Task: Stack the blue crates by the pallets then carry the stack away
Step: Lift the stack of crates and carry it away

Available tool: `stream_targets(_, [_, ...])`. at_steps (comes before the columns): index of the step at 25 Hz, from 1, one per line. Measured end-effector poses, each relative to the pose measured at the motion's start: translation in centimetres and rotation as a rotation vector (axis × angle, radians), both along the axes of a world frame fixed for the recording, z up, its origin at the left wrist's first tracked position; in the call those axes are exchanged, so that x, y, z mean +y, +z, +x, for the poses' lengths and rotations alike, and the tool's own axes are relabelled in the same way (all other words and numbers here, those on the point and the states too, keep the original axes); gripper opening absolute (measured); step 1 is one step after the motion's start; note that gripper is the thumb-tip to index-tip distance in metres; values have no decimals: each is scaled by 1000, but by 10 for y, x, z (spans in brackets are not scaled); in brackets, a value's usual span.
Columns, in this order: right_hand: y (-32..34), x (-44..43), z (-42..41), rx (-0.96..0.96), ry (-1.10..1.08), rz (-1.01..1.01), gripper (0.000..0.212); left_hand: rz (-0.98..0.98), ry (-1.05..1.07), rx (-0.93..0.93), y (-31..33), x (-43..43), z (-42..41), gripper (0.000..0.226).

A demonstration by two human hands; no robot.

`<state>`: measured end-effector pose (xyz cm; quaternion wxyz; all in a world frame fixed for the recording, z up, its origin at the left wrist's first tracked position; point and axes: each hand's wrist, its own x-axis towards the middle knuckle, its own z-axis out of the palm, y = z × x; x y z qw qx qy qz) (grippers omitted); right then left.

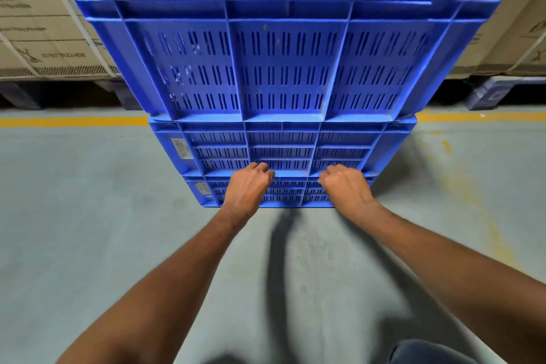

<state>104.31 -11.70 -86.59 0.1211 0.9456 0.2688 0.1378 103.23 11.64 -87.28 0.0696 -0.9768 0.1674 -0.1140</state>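
Your hands grip low on a tall stack of blue crates [283, 68].

Your left hand [248, 186] and right hand [345, 186] curl their fingers [261, 167] into the slotted wall near the bottom; the stack stands on the grey floor [88, 216], with strapped cardboard boxes [44, 23] on pallets [499, 91] behind a yellow line [74, 121].

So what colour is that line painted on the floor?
Yellow floor line, clearest in the head view.

Strapped cardboard boxes [44, 23] behind; yellow floor line [74, 121] beneath.
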Motion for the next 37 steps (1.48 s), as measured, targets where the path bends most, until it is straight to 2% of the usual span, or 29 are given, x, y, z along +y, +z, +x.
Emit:
stream_targets(2, [15,14,-7,-159,91,188,21,-202,31,-201,14,15,-9,12])
stream_targets(5, [69,62,-9,-349,295,474,21,-568,190,-510,58,48,-19,24])
stream_targets(7, [116,105,-4,-474,441,530,13,-763,279,-698,95,68,-15,24])
stream_targets(9, [159,150,1,-575,516,557,20,-960,423,-811,133,89,-8,27])
stream_targets(11, [194,187,4,-665,487,599,30,-1188,488,-842,167,108,1,38])
stream_targets(14, [226,224,13,-690,375,589,40,-1380,251,-639,204,139,13,53])
stream_targets(17, [227,241,24,-624,234,613,37,-1424,18,-407,227,161,20,46])
stream_targets(21, [239,244,26,-564,151,636,26,-1396,184,-371,255,166,9,31])
stream_targets(23, [261,245,12,-391,153,614,27,-1424,229,-280,271,165,-1,30])
stream_targets(26, [327,251,-21,-180,193,630,26,-1619,387,-40,296,159,-20,44])
stream_targets(28, [377,261,-34,-166,208,637,26,-1682,543,114,307,157,-31,42])
stream_targets(32, [456,298,-25,-242,152,696,25,-1806,670,371,327,167,-30,41])
stream_targets(35, [483,334,-7,-157,-34,770,32,-1851,775,369,329,186,-5,45])
stream_targets(37, [489,359,10,0,-325,614,47,-1803,745,450,327,197,12,35])
